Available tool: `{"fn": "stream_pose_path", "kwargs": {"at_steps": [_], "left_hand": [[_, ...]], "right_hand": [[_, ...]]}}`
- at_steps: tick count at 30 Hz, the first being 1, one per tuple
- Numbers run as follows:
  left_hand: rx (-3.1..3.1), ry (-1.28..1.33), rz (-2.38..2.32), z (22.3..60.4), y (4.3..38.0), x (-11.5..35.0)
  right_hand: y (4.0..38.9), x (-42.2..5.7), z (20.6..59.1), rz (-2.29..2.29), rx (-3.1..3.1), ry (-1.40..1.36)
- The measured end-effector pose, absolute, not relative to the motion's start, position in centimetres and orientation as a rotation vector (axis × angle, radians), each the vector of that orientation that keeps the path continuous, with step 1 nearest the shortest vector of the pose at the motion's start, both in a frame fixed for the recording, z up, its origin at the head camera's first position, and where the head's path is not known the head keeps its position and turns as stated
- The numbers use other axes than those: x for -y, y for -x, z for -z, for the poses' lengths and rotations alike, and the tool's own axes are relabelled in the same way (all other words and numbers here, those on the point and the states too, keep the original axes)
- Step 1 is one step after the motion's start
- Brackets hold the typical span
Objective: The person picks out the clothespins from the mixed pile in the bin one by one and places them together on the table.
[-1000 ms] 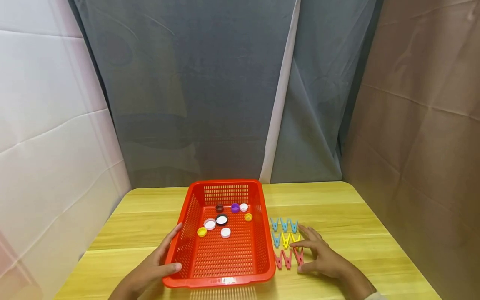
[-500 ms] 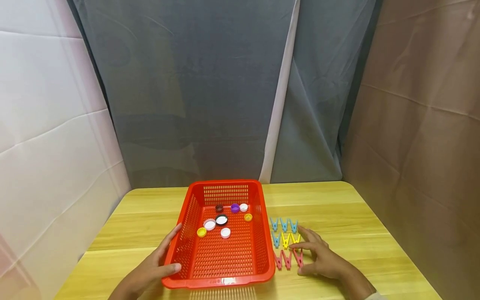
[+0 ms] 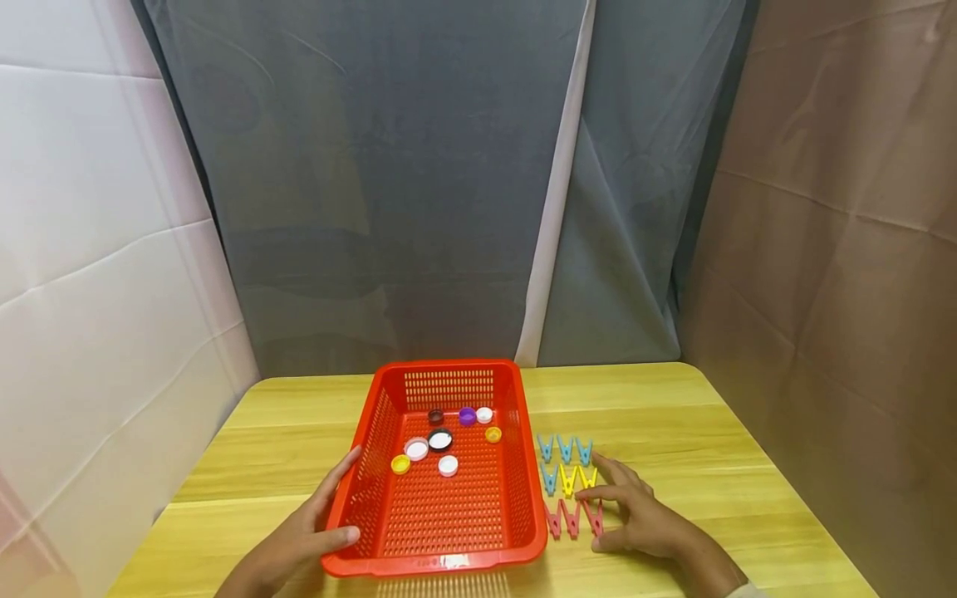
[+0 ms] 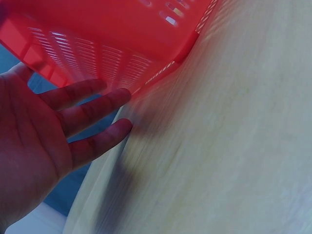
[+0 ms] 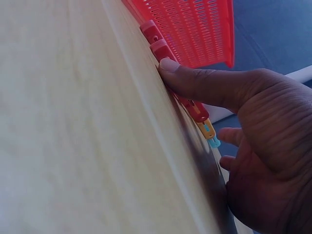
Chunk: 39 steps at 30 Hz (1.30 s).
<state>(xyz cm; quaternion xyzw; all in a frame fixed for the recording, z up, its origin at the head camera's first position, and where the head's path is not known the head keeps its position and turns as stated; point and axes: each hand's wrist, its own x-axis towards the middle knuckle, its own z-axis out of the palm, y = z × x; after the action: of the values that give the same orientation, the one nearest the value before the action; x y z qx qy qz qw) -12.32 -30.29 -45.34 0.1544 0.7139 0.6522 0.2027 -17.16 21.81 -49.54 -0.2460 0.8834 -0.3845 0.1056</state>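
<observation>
A red plastic basket (image 3: 449,527) with slatted walls holds several bottle caps: a black-rimmed one (image 3: 440,440), a purple one (image 3: 467,416), a yellow one (image 3: 400,464) and others. At its left side rests my left hand (image 3: 299,536), thumb over the rim and fingers along the outside. The left wrist view shows those fingers (image 4: 95,114) spread and nearly straight. Right of the basket, clothespins lie in rows: blue (image 3: 565,449), yellow (image 3: 568,480) and red (image 3: 571,520). My right hand (image 3: 646,519) arches beside the rightmost red clothespin (image 5: 197,111), thumb and index finger around it without a visible pinch.
The wooden table (image 3: 277,432) extends to both sides and behind the basket. A grey curtain (image 3: 419,208) hangs at the back, with a white cloth (image 3: 112,224) on the left and a brown cloth (image 3: 830,224) on the right.
</observation>
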Motion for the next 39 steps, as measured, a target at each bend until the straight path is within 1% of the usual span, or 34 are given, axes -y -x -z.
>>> {"fn": "stream_pose_path", "kwargs": {"at_steps": [22,33,35,39], "left_hand": [[-1.983,-0.457,-1.835,45.5,12.3,30.5],[-2.149,-0.402,-1.741,45.6,12.1,30.5],[-2.154,-0.44,-1.726,45.7,12.1,30.8],[-2.133,-0.629,-1.723,46.1,12.4,31.5]], "right_hand": [[17.2,-21.6,49.2,1.072,-2.652,0.705],[17.5,-21.5,49.3,1.102,-2.639,0.662],[17.5,-21.5,49.3,1.105,-2.635,0.641],[17.5,-21.4,49.2,1.114,-2.629,0.591]]}}
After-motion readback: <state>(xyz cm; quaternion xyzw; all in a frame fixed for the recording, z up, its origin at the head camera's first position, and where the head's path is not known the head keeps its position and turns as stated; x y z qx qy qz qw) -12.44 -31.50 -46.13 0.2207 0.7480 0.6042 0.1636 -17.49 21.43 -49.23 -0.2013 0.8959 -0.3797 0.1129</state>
